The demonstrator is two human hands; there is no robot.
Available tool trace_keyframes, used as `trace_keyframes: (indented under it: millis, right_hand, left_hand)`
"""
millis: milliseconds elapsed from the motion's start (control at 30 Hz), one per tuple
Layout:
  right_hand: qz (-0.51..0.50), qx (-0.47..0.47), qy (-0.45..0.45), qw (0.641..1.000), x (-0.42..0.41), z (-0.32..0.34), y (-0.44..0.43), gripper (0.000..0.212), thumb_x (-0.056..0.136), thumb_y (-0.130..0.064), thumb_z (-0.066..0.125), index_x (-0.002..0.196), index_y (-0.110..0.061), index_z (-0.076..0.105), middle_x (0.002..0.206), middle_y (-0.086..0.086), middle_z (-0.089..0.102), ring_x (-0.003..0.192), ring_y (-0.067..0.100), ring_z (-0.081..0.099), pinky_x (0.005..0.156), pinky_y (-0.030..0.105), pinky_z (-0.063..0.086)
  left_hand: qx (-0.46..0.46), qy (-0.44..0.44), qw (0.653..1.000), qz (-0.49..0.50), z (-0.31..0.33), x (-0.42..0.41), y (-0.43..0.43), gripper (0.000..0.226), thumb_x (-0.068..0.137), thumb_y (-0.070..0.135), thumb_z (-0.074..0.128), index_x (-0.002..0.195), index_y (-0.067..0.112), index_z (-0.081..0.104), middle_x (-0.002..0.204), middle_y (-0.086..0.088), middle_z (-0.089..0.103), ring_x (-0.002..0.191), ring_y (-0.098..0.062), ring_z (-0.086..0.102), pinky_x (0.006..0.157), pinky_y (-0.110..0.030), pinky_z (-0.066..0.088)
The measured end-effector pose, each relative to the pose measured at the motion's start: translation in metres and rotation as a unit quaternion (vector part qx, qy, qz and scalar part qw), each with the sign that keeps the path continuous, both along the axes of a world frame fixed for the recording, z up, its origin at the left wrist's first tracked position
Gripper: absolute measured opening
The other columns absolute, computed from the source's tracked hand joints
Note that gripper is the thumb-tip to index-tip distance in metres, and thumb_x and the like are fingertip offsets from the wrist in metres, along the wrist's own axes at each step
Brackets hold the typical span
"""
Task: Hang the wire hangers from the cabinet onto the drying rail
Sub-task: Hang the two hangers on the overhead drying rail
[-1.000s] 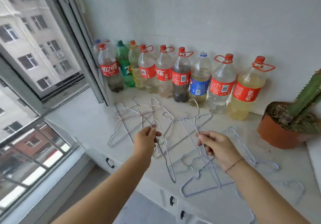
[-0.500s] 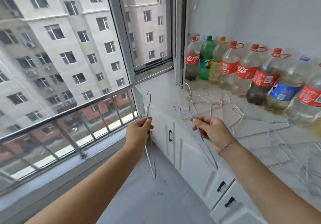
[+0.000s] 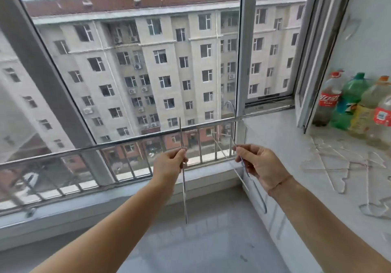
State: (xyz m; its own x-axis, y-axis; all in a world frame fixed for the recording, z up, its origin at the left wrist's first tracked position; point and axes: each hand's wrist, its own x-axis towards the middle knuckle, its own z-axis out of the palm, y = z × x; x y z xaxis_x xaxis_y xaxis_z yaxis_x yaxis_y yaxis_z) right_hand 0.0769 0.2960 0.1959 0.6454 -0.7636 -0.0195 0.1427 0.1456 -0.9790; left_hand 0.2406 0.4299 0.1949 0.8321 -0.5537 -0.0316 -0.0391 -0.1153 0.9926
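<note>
Beyond the big window [image 3: 135, 78] stands a pale apartment block with a red roof, filling most of the view. Across the lower part of the window runs a horizontal metal rail [image 3: 63, 153] with short upright bars beneath it, and a thick grey frame post [image 3: 42, 71] slants down the window's left part. To the right of the window a white countertop [image 3: 281, 145] reaches back to a row of plastic bottles [image 3: 349, 103] against the wall. More wire hangers [image 3: 330, 162] lie loose and overlapping on the countertop, right of the window, well apart from both hands. Below the window the grey floor lies open between the two forearms.

Left hand [image 3: 169, 167] is pinched shut on a thin wire hanger [image 3: 183, 183], seen edge-on and upright; the wire rises above the fingers across the rail line and hangs well below the hand. Whether it touches the rail cannot be told.

Right hand [image 3: 262, 167], near the window's lower right corner, is closed with fingertips on a second hanger [image 3: 239, 173]. Its hook [image 3: 231, 107] curves up over the rail level beside the white window post, while its body slants down under the palm toward the cabinet edge.
</note>
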Motion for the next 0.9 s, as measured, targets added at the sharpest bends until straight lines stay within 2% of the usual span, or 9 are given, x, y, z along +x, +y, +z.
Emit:
trace_keyframes:
  millis: [67, 167, 300, 500, 667, 767, 900]
  right_hand:
    - [0.031, 0.000, -0.009, 0.999, 0.013, 0.013, 0.010, 0.012, 0.087, -0.008, 0.060, 0.080, -0.011, 0.069, 0.054, 0.000, 0.062, 0.039, 0.005, 0.041, 0.037, 0.012, 0.032]
    - [0.080, -0.007, -0.016, 0.997, 0.030, 0.034, 0.027, 0.012, 0.086, -0.008, 0.059, 0.080, -0.011, 0.069, 0.054, 0.001, 0.062, 0.043, 0.006, 0.042, 0.040, 0.013, 0.033]
    - [0.135, -0.029, -0.040, 0.990, 0.046, 0.059, 0.049, 0.010, 0.083, -0.010, 0.062, 0.084, -0.008, 0.071, 0.060, 0.006, 0.060, 0.050, 0.011, 0.040, 0.042, 0.015, 0.033]
    - [0.208, -0.043, -0.066, 0.975, 0.068, 0.095, 0.090, 0.018, 0.065, -0.021, 0.068, 0.076, -0.010, 0.075, 0.058, 0.006, 0.060, 0.052, 0.016, 0.037, 0.042, 0.017, 0.030]
    - [0.240, -0.093, -0.091, 0.962, 0.098, 0.136, 0.129, 0.012, 0.080, -0.015, 0.065, 0.084, -0.008, 0.074, 0.061, 0.007, 0.057, 0.052, 0.014, 0.038, 0.042, 0.015, 0.032]
    - [0.255, -0.132, -0.115, 0.951, 0.124, 0.163, 0.155, 0.015, 0.078, -0.018, 0.066, 0.084, -0.007, 0.072, 0.059, 0.006, 0.055, 0.045, 0.010, 0.035, 0.039, 0.016, 0.030]
    - [0.254, -0.163, -0.138, 0.943, 0.165, 0.198, 0.190, 0.011, 0.086, -0.012, 0.061, 0.088, -0.007, 0.071, 0.055, 0.004, 0.054, 0.039, 0.007, 0.036, 0.037, 0.015, 0.030]
  left_hand:
    - [-0.014, 0.002, 1.000, 0.027, 0.011, 0.007, 0.021, 0.013, 0.093, 0.015, 0.056, 0.093, 0.014, 0.068, 0.065, 0.000, 0.058, 0.057, -0.011, 0.045, 0.050, -0.017, 0.039]
    - [-0.031, -0.006, 0.997, 0.074, 0.030, 0.016, 0.054, 0.016, 0.094, 0.014, 0.054, 0.086, 0.012, 0.068, 0.064, 0.000, 0.057, 0.056, -0.011, 0.044, 0.054, -0.018, 0.038]
    - [-0.045, -0.011, 0.993, 0.113, 0.057, 0.027, 0.093, 0.020, 0.094, 0.015, 0.053, 0.095, 0.004, 0.069, 0.065, -0.003, 0.058, 0.053, -0.010, 0.046, 0.054, -0.019, 0.038]
    - [-0.070, -0.037, 0.985, 0.152, 0.102, 0.035, 0.153, 0.019, 0.093, 0.015, 0.054, 0.092, 0.009, 0.071, 0.064, -0.002, 0.059, 0.054, -0.010, 0.046, 0.051, -0.019, 0.037]
    - [-0.056, -0.085, 0.978, 0.180, 0.145, 0.049, 0.203, 0.018, 0.094, 0.018, 0.054, 0.092, 0.011, 0.071, 0.068, 0.000, 0.061, 0.055, -0.009, 0.048, 0.045, -0.015, 0.037]
    - [-0.063, -0.107, 0.974, 0.189, 0.176, 0.063, 0.231, 0.018, 0.093, 0.019, 0.055, 0.093, 0.010, 0.071, 0.069, 0.000, 0.061, 0.056, -0.010, 0.049, 0.047, -0.017, 0.040]
    - [-0.082, -0.104, 0.972, 0.194, 0.215, 0.097, 0.267, 0.019, 0.093, 0.021, 0.054, 0.094, 0.010, 0.070, 0.073, -0.001, 0.060, 0.059, -0.011, 0.050, 0.048, -0.019, 0.039]
